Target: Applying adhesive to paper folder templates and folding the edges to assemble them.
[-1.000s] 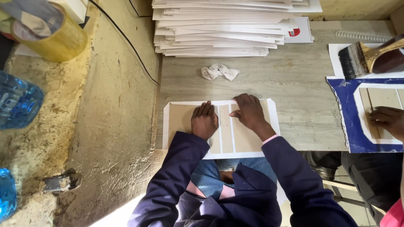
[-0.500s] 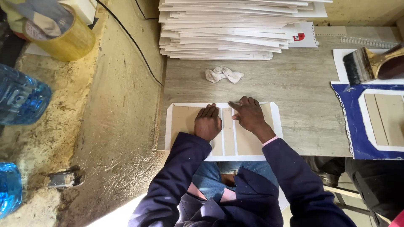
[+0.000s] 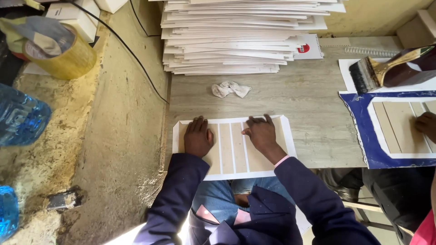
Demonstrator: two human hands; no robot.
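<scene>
On a grey wood-grain table (image 3: 313,109), a white sheet carrying tan cardboard strips (image 3: 234,147) lies at the near edge. The left hand (image 3: 197,137) and right hand (image 3: 260,134) press flat on it, fingers spread, gripping nothing, apparently holding the strips down.

Grey wood-grain tabletop (image 3: 290,97) across the centre, ending in a straight edge at nine o'clock. Rough, stained concrete ledge (image 3: 113,136) beyond it, dusty and pitted. Yellowish plaster wall (image 3: 372,18) at one o'clock. Bright daylight spilling in low at six o'clock.
</scene>
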